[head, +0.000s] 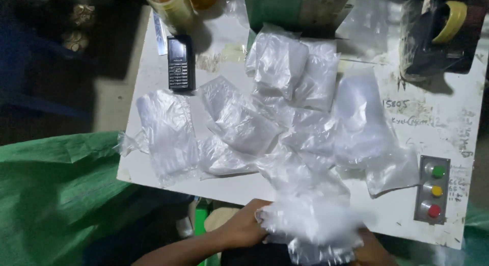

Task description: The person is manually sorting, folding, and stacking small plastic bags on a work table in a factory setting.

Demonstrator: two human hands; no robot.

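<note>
A green sack [56, 194] lies left of the white table [407, 128], pressed against its left edge. On the table near the far left corner lies a black phone [181, 62], with yellow tape rolls [170, 3] just beyond it at the table's far edge. Clear plastic bags [265, 118] are strewn over the middle of the table, overlapping from the phone across to the right. At the table's near edge the left hand [244, 228] grips the left side of a crumpled clear bag [310, 225], fingers closed on the plastic. The bag hangs partly over the near edge. The right hand [372, 250] is at the bag's lower right, mostly hidden by the plastic, so I cannot tell its grip. Right of the bag, near the table's right corner, sits a grey button box [433, 189] with green, yellow and red buttons. A dark machine [438, 34] stands at the far right corner.
</note>
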